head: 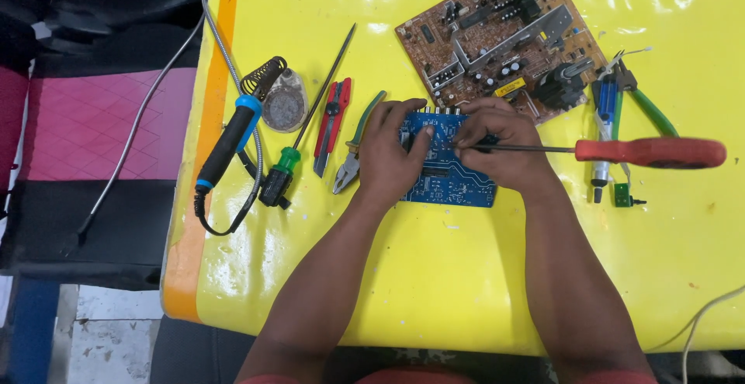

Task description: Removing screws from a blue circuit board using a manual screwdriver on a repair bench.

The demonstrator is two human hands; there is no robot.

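I'm seeing the blue circuit board [450, 178] lying flat on the yellow tabletop [434, 275], near the middle, just below the big brown circuit board [500, 42]. My left hand [388, 155] is curling over the blue board's left edge, fingers pressing down on it, thumb lying across its top face. My right hand [504, 147] is pinching the metal shaft of the red-handled screwdriver [648, 152], tip pointing left onto the blue board, handle sticking out to the right, level over the tabletop. Left of the hands: pliers with green grips [353, 155] touching the left hand's side, then a red utility knife [332, 124], a green-handled screwdriver [299, 143], a soldering iron with blue-black handle [229, 143] beside its coil stand [264, 77]. Right of the brown board: a blue desoldering pump [604, 120] and green-handled cutters [648, 108], well apart from the blue board.
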